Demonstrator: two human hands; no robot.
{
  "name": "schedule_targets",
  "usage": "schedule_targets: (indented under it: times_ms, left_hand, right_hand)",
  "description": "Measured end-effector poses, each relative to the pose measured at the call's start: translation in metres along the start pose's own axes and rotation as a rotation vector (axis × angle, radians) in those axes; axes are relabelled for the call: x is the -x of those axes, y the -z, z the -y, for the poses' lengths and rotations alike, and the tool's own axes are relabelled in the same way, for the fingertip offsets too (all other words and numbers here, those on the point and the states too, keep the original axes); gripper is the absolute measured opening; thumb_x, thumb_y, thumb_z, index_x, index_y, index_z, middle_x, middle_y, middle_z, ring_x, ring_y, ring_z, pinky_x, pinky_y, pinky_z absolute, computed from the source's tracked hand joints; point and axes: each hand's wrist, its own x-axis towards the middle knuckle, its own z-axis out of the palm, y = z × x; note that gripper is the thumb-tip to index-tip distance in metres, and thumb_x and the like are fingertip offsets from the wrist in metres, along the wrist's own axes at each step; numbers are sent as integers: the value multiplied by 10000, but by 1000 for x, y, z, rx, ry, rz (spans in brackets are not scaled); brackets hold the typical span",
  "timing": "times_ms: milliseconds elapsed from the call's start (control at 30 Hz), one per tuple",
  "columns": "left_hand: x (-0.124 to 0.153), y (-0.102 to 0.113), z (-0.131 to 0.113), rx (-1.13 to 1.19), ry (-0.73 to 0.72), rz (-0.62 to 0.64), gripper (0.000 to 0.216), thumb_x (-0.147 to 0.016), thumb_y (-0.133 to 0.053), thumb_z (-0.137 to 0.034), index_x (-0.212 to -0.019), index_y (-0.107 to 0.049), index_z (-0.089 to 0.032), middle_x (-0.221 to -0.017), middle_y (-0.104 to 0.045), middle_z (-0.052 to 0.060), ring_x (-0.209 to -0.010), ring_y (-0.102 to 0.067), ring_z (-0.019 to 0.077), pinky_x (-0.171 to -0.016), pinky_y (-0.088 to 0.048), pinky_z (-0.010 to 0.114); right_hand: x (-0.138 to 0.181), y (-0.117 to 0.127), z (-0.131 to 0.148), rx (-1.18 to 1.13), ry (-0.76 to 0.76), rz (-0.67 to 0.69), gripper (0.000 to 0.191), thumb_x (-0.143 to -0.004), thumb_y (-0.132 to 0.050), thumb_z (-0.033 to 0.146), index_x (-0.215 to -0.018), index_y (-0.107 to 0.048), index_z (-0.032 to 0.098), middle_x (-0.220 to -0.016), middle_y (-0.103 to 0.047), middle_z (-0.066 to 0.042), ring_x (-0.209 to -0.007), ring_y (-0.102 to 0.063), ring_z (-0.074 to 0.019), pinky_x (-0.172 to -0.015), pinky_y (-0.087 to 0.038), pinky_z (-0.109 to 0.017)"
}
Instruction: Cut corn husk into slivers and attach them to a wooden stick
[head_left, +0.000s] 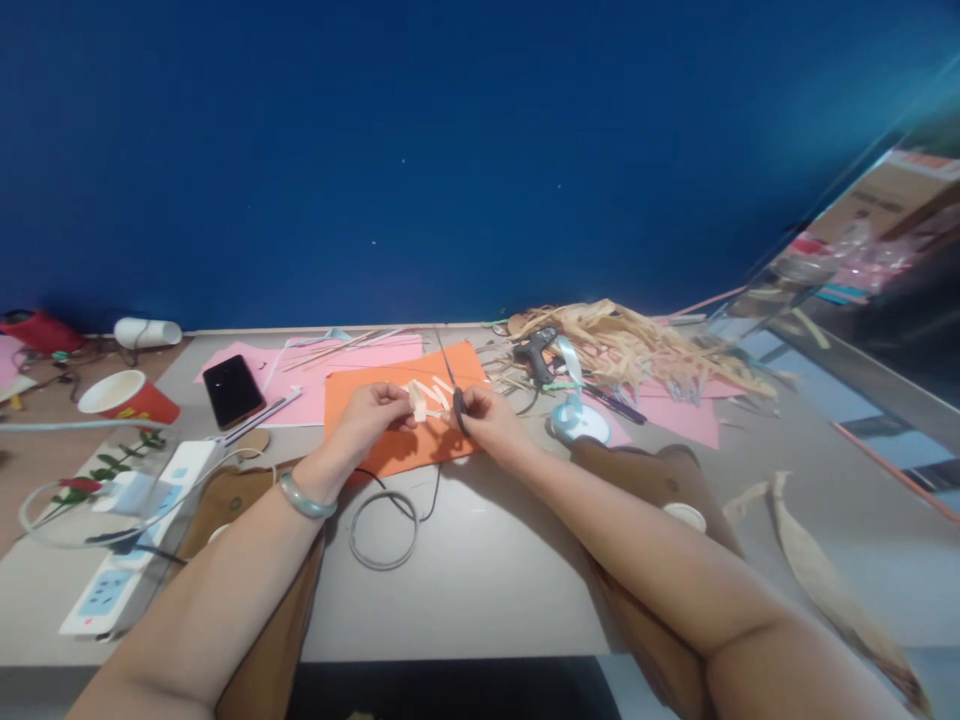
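My left hand (371,412) is closed in a pinch on a small pale strip of dried leaf (418,404) above an orange paper sheet (397,445). My right hand (484,418) is closed round the handles of a pair of scissors (451,385), whose blades point away toward the wall. The two hands are close together, almost touching. Several pale cut strips (435,388) lie on the orange sheet between them. A pale green bangle (304,497) sits on my left wrist.
Pink paper (322,365), a black phone (232,390), a red paper cup (127,397) and a white power strip (142,540) lie left. A glue gun (534,352), dried leaf pile (637,345) and ribbon roll (579,420) lie right. A wire ring (382,530) sits near.
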Motion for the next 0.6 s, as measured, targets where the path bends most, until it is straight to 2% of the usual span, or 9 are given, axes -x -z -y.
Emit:
schedule_targets:
  times_ms: [133,300,433,600]
  left_hand:
    - [-2,2,-7,149,-67,-136,197,-596,-710,-247,-680,-575,-131,-564,-632,10,-525,-618,109,-575,-510,216]
    - [-1,4,-12,268,-160,-263,233,-594,-722,-259,-672,-544,-130,-553,-621,-2,-526,-609,96,-564,-497,200]
    - [-2,6,-13,247,-205,-311,238,-611,-711,-271,-693,-540,-129,-557,-623,0,-526,-613,103,-562,-498,209]
    - [-2,6,-12,169,-246,-328,226,-631,-697,-269,-715,-535,-135,-552,-622,-1,-524,-619,117,-579,-516,239]
  right_hand:
    - [4,-3,1,224,15,148,395,-613,-705,469,-654,-427,191,-599,-453,42,-551,-404,-92,-507,-325,-229]
    - [7,-3,5,571,-12,137,467,-600,-668,560,-612,-373,198,-595,-434,46,-551,-359,-91,-502,-281,-232]
    - [8,-3,1,614,-41,209,477,-599,-649,596,-635,-387,200,-626,-465,38,-571,-381,-99,-517,-294,-233]
    - [9,-4,-2,569,-25,205,482,-593,-653,586,-617,-366,200,-606,-428,45,-562,-352,-94,-509,-280,-229]
